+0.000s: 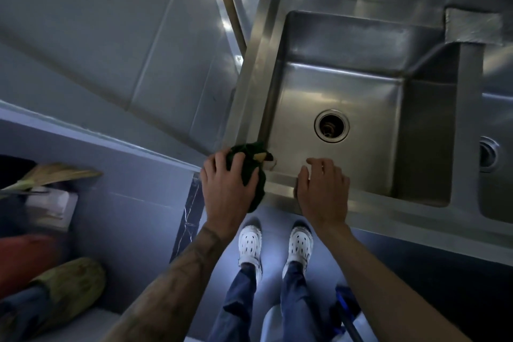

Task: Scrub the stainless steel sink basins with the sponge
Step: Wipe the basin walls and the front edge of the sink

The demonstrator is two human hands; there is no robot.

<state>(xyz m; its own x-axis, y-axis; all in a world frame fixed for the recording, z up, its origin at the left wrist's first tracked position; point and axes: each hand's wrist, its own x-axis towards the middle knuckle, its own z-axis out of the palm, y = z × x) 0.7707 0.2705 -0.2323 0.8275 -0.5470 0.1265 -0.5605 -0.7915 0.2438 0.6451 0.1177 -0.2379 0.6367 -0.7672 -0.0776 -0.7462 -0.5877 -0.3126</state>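
Sponge first: it is dark green with a small yellow patch showing, bunched under my left hand at the near left corner of the sink rim. My left fingers are curled down over it, closed around it, pressing it onto the corner where the rim meets the basin's left wall. Part of the sponge sticks out past my fingertips and part hangs below my palm over the front edge.

Just to the right, my right hand lies flat on the front rim, holding nothing. Its fingers are loosely spread and slightly bent, tips reaching over the edge into the basin. The two hands are near each other but apart.

Below them I see my two white shoes on the floor.

Farther on, the basin opens up, bare steel with one round drain in its floor. A second basin shows only at the right edge, with one drain of its own partly in sight. A folded grey cloth sits on the divider at the far right corner.
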